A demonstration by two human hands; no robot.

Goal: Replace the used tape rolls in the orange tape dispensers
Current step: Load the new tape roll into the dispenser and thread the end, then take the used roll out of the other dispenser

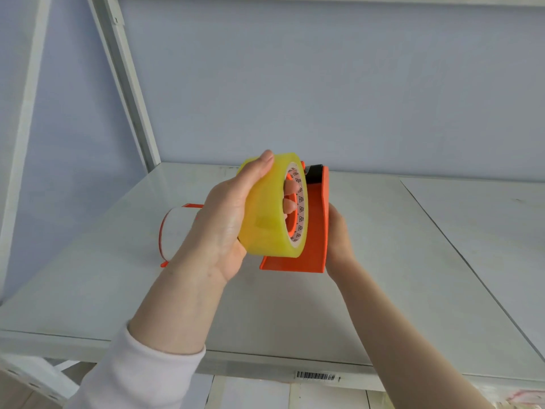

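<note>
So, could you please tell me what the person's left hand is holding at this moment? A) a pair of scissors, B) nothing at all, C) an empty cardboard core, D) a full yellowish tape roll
D: the left hand wraps the yellowish tape roll, its fingers showing through the core, while the right hand holds the orange tape dispenser beside it.

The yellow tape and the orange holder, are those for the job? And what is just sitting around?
For the job:
- yellow tape roll, in the left hand
- orange tape dispenser, held by the right hand
- second dispenser lying on the shelf behind the left hand

Just there:
- white shelf
- barcode sticker on its front edge
</note>
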